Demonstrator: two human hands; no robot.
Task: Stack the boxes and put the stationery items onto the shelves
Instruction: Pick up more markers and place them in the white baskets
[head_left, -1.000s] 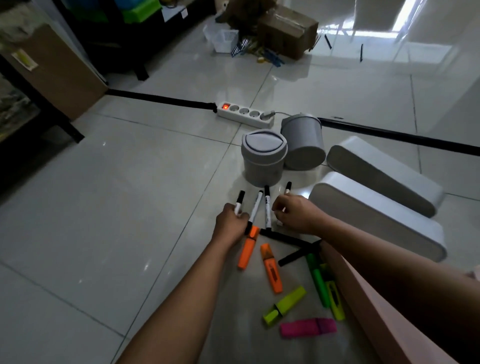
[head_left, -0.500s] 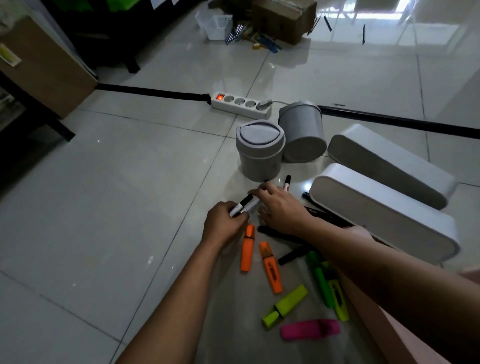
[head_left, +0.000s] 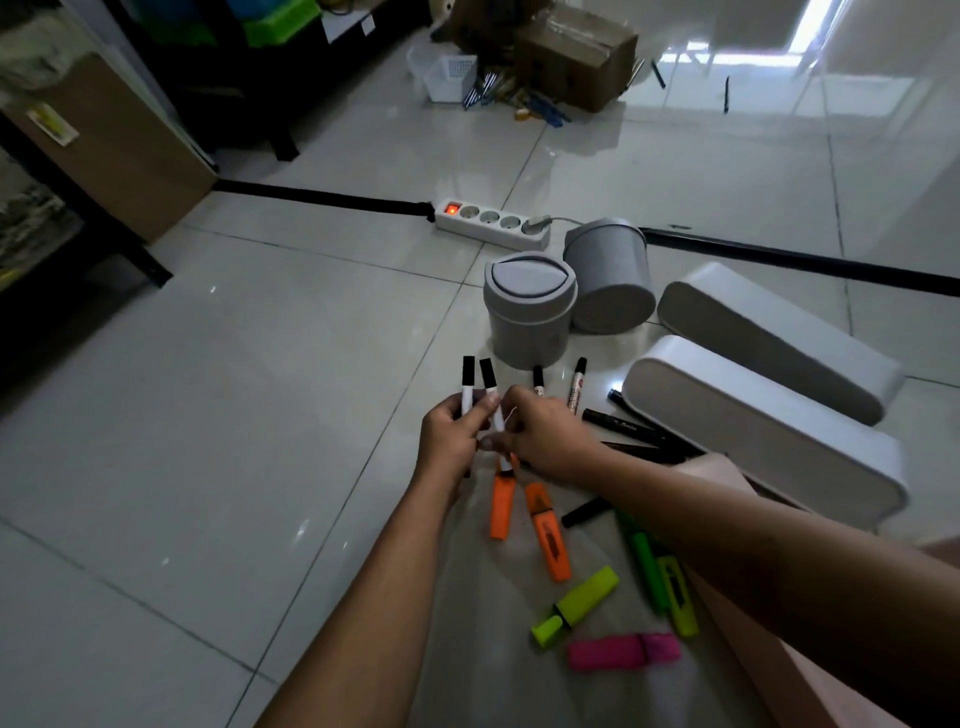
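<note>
My left hand (head_left: 451, 435) grips two white markers with black caps (head_left: 475, 384), lifted off the tiled floor. My right hand (head_left: 548, 439) sits beside it, fingers touching the same markers. Two more white markers (head_left: 576, 387) lie just beyond my right hand. Two orange highlighters (head_left: 548, 535), a yellow one (head_left: 582, 603), a pink one (head_left: 623, 650) and green ones (head_left: 649, 566) lie on the floor below my hands. Black markers (head_left: 621, 423) lie by the near white oblong box (head_left: 769, 431). A second white box (head_left: 779, 338) lies behind it.
Two grey round bins (head_left: 530, 306) stand past the markers, one tipped (head_left: 610, 275). A white power strip (head_left: 493, 223) with a black cable crosses the floor. Cardboard boxes (head_left: 576, 52), a white basket (head_left: 449, 78) and pens lie far back. Dark shelving (head_left: 62, 208) stands left.
My left hand has lifted the white markers from the floor and now holds two upright. My right hand moved in against them. The camera tilted slightly.
</note>
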